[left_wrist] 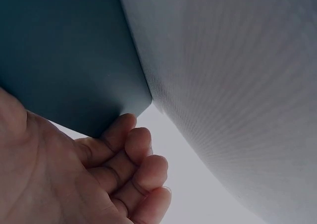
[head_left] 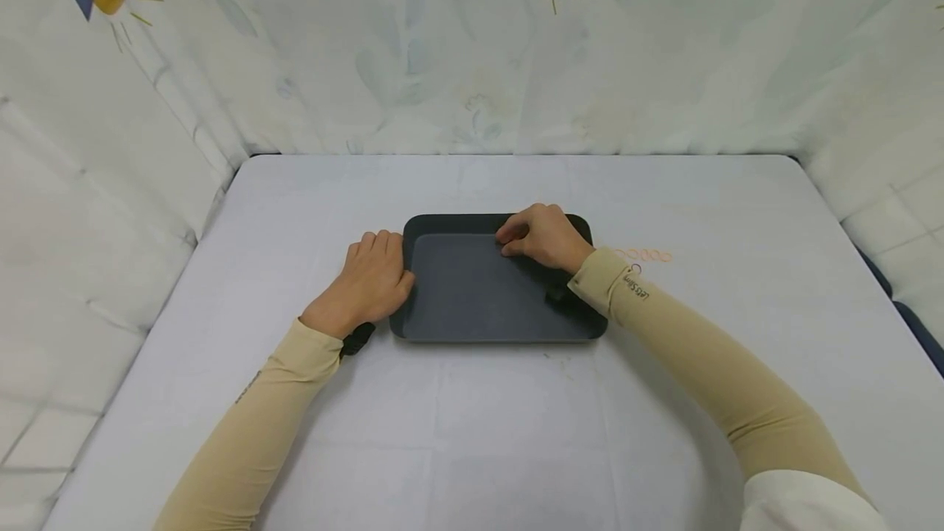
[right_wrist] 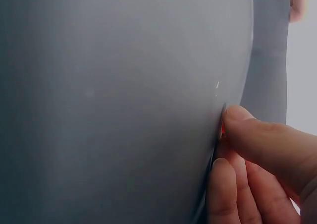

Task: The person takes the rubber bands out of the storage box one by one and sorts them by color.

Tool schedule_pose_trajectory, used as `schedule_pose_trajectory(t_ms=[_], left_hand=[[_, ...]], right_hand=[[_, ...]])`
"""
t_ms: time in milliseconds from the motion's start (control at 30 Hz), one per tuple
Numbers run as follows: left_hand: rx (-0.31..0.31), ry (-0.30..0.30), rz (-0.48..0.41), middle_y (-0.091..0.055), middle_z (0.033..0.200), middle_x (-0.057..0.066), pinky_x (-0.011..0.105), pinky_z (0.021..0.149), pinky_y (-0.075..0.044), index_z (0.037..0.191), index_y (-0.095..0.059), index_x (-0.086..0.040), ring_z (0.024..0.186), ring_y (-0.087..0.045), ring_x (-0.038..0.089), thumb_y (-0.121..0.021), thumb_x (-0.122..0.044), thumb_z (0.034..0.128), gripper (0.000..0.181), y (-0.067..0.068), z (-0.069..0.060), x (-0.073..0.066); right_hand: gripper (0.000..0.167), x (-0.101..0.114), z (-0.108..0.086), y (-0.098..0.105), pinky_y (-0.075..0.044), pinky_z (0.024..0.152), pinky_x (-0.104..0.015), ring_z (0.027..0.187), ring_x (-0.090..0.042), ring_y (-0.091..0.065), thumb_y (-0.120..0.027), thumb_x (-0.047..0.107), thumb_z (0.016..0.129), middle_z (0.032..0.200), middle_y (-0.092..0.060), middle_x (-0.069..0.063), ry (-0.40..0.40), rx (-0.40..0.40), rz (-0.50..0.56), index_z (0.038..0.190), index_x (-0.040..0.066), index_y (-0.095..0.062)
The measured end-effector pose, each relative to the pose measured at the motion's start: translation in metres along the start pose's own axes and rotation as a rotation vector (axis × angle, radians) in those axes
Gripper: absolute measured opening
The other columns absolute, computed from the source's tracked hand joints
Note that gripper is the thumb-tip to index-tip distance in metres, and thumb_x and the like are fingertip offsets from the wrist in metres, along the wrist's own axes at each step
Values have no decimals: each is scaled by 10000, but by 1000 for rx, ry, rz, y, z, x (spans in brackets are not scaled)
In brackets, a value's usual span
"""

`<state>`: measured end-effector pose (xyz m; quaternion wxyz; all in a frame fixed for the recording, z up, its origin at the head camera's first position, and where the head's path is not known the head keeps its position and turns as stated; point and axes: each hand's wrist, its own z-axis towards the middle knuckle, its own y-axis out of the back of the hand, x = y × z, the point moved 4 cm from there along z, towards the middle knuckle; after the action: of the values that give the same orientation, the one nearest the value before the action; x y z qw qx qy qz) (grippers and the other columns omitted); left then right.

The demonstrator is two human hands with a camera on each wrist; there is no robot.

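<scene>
A dark grey rectangular baking tray (head_left: 479, 301) lies flat on the white-covered table. At its left side, my left hand (head_left: 366, 281) grips the wall, with the fingertips against the outside (left_wrist: 124, 127) and the thumb by the rim. My right hand (head_left: 544, 236) reaches over the tray's right half, down by the far wall. Between its thumb and forefinger it pinches a small red thing (right_wrist: 223, 129), mostly hidden by the fingers, so its shape cannot be told. The right fingertips are close to the tray's inner surface.
To the right of the tray, several thin orange rings (head_left: 652, 255) lie in a row, partly behind the right forearm. One darker red ring (head_left: 636, 269) lies just nearer. A patterned curtain (head_left: 472, 64) hangs behind the table's far edge.
</scene>
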<state>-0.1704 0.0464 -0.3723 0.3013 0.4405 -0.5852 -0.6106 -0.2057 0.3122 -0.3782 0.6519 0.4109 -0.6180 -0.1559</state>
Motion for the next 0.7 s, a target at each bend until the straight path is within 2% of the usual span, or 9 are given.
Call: schedule_pose_trajectory(t_ms=[300,700], left_hand=[[4,1,-8,-461,983,158,457,848,-325,1086,-472,34,943,-391,336,-411,-170,1002,229,-1,1,-1],[-5,3,-9,-459,973,155,468,860,-334,1075,-471,34,946,-393,339,-416,-163,999,219,1,-1,-1]], right_hand=[[214,0,-2,-1,-582,825,-352,938,-194,-745,-835,209,870,1052,-806,-51,-11,24,16,1074,151,-803],[177,5,-1,-4,-585,824,-338,948,-179,-747,-795,156,907,1035,-801,-49,33,46,-12,1083,133,-795]])
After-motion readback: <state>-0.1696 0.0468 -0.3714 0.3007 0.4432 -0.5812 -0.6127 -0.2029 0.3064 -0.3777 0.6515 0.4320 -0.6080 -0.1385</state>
